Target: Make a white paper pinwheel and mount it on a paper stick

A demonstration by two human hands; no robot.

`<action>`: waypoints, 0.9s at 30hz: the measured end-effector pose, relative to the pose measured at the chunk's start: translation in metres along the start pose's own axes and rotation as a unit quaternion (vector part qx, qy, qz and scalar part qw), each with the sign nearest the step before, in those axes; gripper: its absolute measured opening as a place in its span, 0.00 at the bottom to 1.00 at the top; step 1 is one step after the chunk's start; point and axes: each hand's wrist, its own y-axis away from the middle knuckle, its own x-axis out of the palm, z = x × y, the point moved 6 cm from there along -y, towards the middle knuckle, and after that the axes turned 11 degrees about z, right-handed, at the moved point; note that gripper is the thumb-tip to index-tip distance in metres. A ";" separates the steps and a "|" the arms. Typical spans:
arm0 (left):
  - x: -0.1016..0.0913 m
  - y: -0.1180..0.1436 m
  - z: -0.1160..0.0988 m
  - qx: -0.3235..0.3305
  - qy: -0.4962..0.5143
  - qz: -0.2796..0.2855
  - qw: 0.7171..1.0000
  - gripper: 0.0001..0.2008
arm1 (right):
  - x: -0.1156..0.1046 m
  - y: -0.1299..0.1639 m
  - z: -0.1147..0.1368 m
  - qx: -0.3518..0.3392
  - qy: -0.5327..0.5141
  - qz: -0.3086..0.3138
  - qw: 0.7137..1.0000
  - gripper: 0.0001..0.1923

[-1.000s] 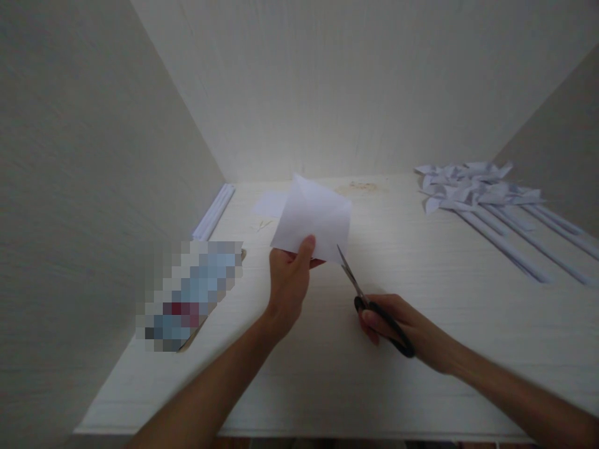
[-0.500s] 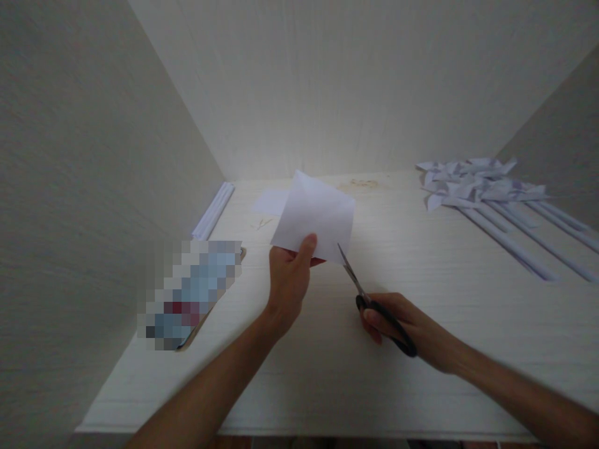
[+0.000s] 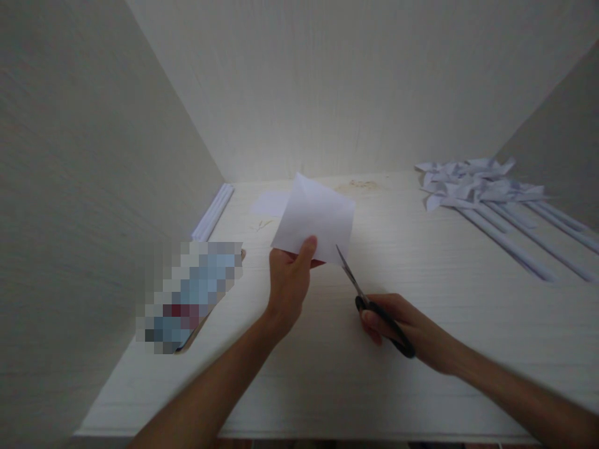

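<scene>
Pale walls boxed in your white tabletop (image 3: 327,386). Your left hand (image 3: 287,280) pinched a folded paper (image 3: 316,215) above its middle; your right hand (image 3: 402,324) gripped scissors (image 3: 365,299), blades at the paper's lower corner. Pinwheels (image 3: 477,184) lay far right.
</scene>
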 end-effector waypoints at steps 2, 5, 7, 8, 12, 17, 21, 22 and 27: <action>0.000 0.000 0.000 0.001 0.000 0.001 1.000 0.12 | 0.000 0.000 0.000 0.001 -0.001 0.001 1.000 0.22; 0.000 0.000 -0.001 -0.001 -0.005 0.003 1.000 0.12 | 0.000 0.001 -0.001 0.006 -0.001 0.000 1.000 0.22; 0.000 0.000 -0.001 -0.001 -0.011 0.001 1.000 0.12 | 0.000 0.001 -0.002 0.009 0.000 -0.003 1.000 0.22; 0.000 0.000 -0.001 -0.001 -0.014 -0.001 1.000 0.12 | -0.001 0.001 -0.002 0.009 0.000 -0.004 1.000 0.22; -0.001 -0.001 0.000 -0.002 -0.019 -0.001 1.000 0.14 | -0.001 0.001 -0.002 0.006 0.001 -0.011 1.000 0.23; -0.001 -0.003 0.002 0.008 -0.015 0.008 1.000 0.13 | -0.002 0.001 -0.001 0.006 0.009 -0.014 1.000 0.23; -0.001 -0.003 0.002 0.009 -0.016 0.008 1.000 0.12 | -0.002 0.001 -0.002 0.009 0.029 -0.020 0.999 0.22; -0.001 -0.003 0.002 0.008 -0.018 0.009 1.000 0.12 | -0.002 0.001 -0.003 0.010 0.029 -0.020 0.999 0.22; -0.001 -0.004 0.003 0.003 -0.018 0.011 1.000 0.13 | -0.002 0.000 -0.006 0.014 0.014 -0.019 1.000 0.22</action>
